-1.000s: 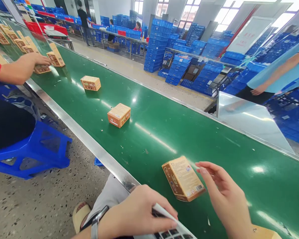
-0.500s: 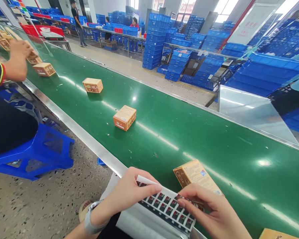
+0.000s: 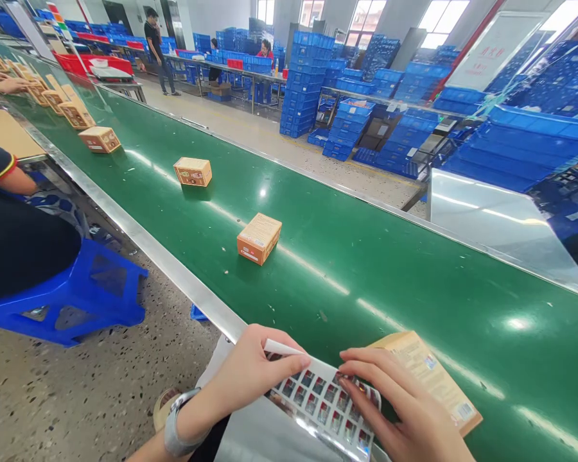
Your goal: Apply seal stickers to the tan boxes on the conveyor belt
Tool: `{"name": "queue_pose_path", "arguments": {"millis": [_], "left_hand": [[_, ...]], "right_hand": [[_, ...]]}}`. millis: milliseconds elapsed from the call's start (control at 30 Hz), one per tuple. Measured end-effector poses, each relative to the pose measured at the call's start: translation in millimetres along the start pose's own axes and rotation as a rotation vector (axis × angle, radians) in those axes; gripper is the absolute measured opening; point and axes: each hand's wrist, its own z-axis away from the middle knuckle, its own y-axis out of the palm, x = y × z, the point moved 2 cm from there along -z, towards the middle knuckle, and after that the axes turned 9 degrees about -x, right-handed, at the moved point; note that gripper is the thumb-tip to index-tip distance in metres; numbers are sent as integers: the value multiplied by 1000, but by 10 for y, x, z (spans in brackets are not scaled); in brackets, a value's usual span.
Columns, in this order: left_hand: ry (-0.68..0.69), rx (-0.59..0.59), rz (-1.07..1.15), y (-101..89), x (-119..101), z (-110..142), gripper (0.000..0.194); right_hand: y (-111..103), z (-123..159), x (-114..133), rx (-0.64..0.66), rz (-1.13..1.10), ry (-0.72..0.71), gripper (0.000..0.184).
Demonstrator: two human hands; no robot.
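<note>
In the head view my left hand (image 3: 250, 372), with a grey band on its wrist, pinches the upper left edge of a sheet of small shiny stickers (image 3: 318, 398). That edge of white backing curls up under the thumb. My right hand (image 3: 399, 404) has its thumb and index finger closed at the sheet's upper right edge; a dark bit shows at their tips, too small to make out. Just beyond the right hand, partly hidden by it, lies a tan carton (image 3: 431, 366) on the green conveyor belt (image 3: 347, 256).
More tan cartons (image 3: 259, 239) sit spaced along the belt, several with raised flaps at the far left. A co-worker in a dark shirt (image 3: 19, 237) sits on a blue stool (image 3: 106, 282) at left. Stacked blue crates (image 3: 303, 83) stand across the aisle.
The cartons have moved along the belt toward the lower right, and one at the bottom right corner has left view. My right fingers have shifted slightly on the sheet. The co-worker's arm has lowered.
</note>
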Motion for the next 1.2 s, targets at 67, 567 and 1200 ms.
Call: {"name": "queue_pose_path", "arguments": {"millis": [67,567,1200], "left_hand": [[-21,-24,-1,-11,0,0,26],[20,223,24,-115,112,40,23],[512,151,-372,-153,31,78,9]], "right_hand": [[-14,-16,37,-14,-7,-12,20],[579,-1048,-494,27,-259,608,83],[535,-1005,-566,42,-620,536,62]]}}
